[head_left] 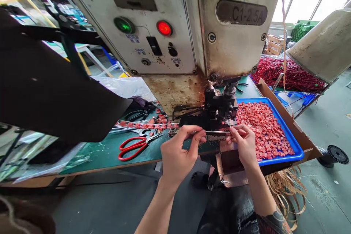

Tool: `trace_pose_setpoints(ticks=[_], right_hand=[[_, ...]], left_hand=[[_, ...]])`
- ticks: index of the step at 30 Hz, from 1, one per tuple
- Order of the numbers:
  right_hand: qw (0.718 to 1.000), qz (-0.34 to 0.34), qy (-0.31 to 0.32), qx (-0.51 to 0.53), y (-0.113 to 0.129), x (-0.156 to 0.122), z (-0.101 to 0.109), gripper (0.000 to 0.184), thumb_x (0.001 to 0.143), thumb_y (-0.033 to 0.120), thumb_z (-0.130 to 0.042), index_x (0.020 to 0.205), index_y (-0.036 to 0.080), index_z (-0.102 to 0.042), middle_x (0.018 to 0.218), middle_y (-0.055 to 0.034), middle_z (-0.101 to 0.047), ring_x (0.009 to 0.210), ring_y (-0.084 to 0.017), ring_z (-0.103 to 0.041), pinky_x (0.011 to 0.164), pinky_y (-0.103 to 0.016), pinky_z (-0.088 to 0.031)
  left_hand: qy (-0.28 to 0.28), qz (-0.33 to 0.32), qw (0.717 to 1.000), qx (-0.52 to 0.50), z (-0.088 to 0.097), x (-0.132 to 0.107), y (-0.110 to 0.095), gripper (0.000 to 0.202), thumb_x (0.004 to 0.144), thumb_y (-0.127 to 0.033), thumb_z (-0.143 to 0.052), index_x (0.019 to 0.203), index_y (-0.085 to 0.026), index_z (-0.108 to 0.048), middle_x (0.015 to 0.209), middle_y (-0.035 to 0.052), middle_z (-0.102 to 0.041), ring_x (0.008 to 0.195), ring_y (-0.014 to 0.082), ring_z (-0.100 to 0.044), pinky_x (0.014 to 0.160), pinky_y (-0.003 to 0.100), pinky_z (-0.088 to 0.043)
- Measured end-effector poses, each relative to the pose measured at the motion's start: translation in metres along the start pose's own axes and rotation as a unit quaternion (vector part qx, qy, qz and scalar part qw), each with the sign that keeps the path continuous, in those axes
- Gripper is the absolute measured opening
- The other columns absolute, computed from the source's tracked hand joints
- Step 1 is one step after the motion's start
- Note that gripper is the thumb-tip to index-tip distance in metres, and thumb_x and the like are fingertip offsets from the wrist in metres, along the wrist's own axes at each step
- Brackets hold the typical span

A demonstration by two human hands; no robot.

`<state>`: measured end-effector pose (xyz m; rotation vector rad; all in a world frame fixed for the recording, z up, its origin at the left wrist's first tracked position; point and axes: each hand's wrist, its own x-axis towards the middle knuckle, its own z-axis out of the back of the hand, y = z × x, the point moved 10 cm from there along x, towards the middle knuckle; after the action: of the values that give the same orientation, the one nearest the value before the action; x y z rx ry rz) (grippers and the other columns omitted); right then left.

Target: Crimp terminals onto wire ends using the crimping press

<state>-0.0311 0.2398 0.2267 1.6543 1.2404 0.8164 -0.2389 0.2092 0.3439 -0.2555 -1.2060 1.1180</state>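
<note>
My left hand (179,151) and my right hand (244,142) pinch the two ends of a thin metal rod (216,132) held level just below the black die block (219,108) of a big grey press machine (192,25). Both hands have their fingers closed on the rod. A blue tray (297,151) heaped with small red plastic pieces (263,124) sits right beside my right hand. A strip of red pieces (145,125) feeds in from the left toward the die.
Red-handled scissors (133,146) lie on the green bench top (109,150). A black arm (49,91) juts across the left. Red wire bundles (285,75) lie at the back right, a cardboard wall (287,117) flanks the tray, brown strip scrap (287,186) hangs below.
</note>
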Motion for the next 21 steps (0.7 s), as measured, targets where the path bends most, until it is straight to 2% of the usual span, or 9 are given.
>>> trace_pose_setpoints(ticks=[9, 16, 18, 21], right_hand=[[1.000, -0.012, -0.016, 0.015, -0.004, 0.000, -0.001, 0.033, 0.068, 0.041, -0.087, 0.068, 0.019, -0.063, 0.055, 0.0006, -0.068, 0.045, -0.013, -0.062, 0.044, -0.021, -0.050], [0.996, -0.026, -0.051, 0.063, -0.015, 0.001, 0.001, 0.027, 0.065, 0.035, -0.085, 0.067, 0.017, -0.065, 0.058, -0.0014, -0.070, 0.045, -0.011, -0.060, 0.042, -0.019, -0.047], [0.994, -0.027, -0.069, 0.074, -0.017, 0.001, 0.002, 0.026, 0.063, 0.033, -0.084, 0.067, 0.017, -0.065, 0.057, -0.0017, -0.070, 0.045, -0.011, -0.060, 0.041, -0.020, -0.046], [0.992, -0.025, -0.091, 0.082, -0.019, 0.001, 0.001, 0.025, 0.062, 0.033, -0.083, 0.068, 0.016, -0.066, 0.057, -0.0022, -0.070, 0.044, -0.012, -0.060, 0.041, -0.021, -0.047]], left_hand=[[0.001, -0.058, 0.997, 0.058, -0.002, 0.002, -0.010, 0.009, 0.096, -0.027, -0.061, 0.092, -0.023, -0.069, 0.070, -0.0065, -0.078, 0.065, 0.0119, -0.077, 0.065, 0.019, -0.057], [0.052, -0.213, 0.967, 0.133, -0.030, 0.019, -0.056, 0.025, 0.105, -0.029, -0.045, 0.103, -0.021, -0.069, 0.092, 0.0012, -0.082, 0.079, 0.0145, -0.078, 0.074, 0.022, -0.059], [0.061, -0.231, 0.962, 0.134, -0.036, 0.025, -0.061, 0.025, 0.105, -0.029, -0.044, 0.105, -0.021, -0.068, 0.091, 0.0026, -0.081, 0.078, 0.0159, -0.077, 0.074, 0.024, -0.059], [0.039, -0.224, 0.966, 0.121, -0.032, 0.033, -0.057, 0.018, 0.103, -0.022, -0.048, 0.101, -0.021, -0.065, 0.085, 0.0009, -0.079, 0.073, 0.0144, -0.075, 0.069, 0.022, -0.055]])
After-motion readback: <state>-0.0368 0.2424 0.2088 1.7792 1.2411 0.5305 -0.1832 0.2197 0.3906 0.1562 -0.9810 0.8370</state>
